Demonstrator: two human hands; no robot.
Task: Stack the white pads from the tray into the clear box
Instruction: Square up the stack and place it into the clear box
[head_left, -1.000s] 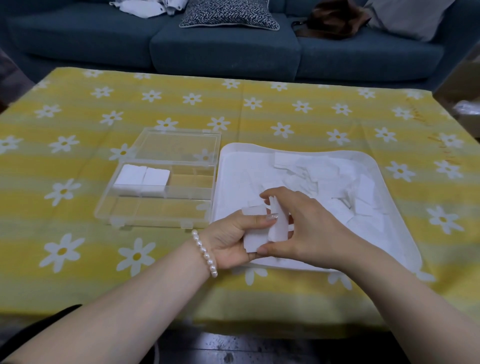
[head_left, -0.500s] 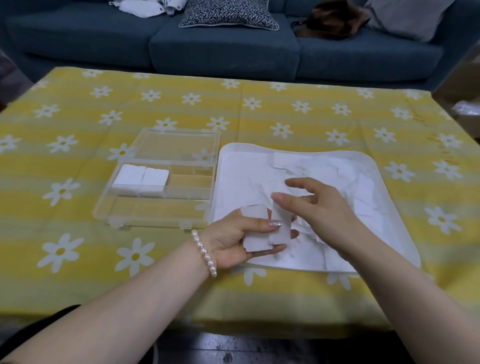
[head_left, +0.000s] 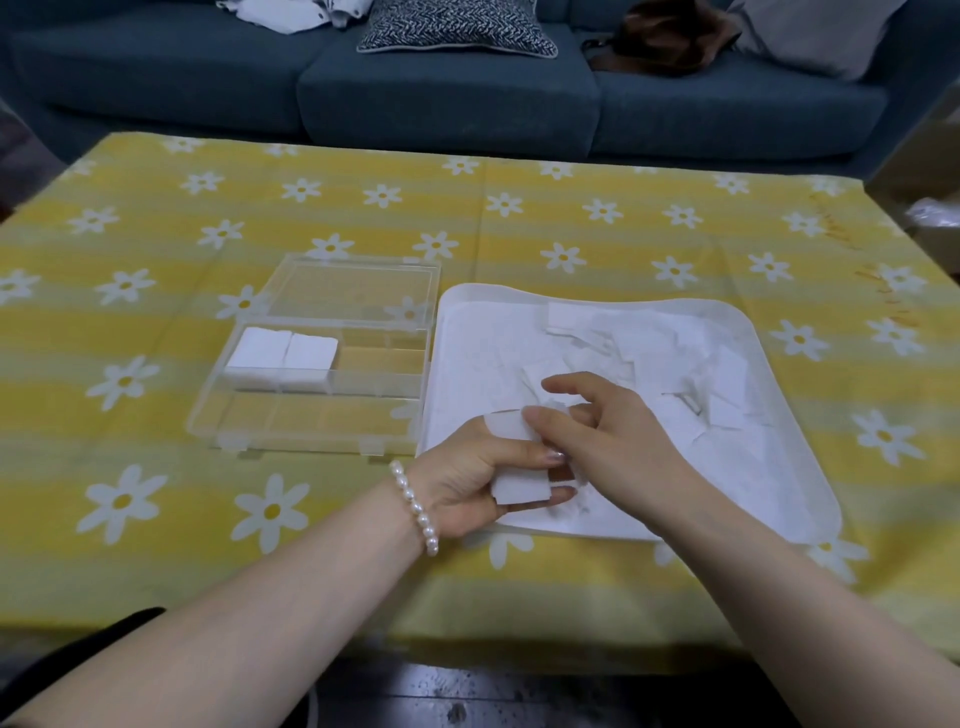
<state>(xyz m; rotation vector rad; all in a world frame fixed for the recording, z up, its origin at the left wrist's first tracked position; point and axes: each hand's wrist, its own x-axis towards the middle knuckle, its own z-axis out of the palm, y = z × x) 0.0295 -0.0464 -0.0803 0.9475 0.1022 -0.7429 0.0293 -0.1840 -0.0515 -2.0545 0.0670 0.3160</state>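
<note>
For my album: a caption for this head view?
Left hand holds pads; right hand adds another above the tray.

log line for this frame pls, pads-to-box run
phase: gathering pads | left hand: holds pad stack | right hand: adding pad at stack | clear box: two stacks in | tray: loose pads remain

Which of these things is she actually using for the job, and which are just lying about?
In use:
left hand, holding a pad stack
right hand, adding a pad
tray of loose pads
clear box, two stacks inside

Lying about:
patterned cushion
white cloth
brown bag
</note>
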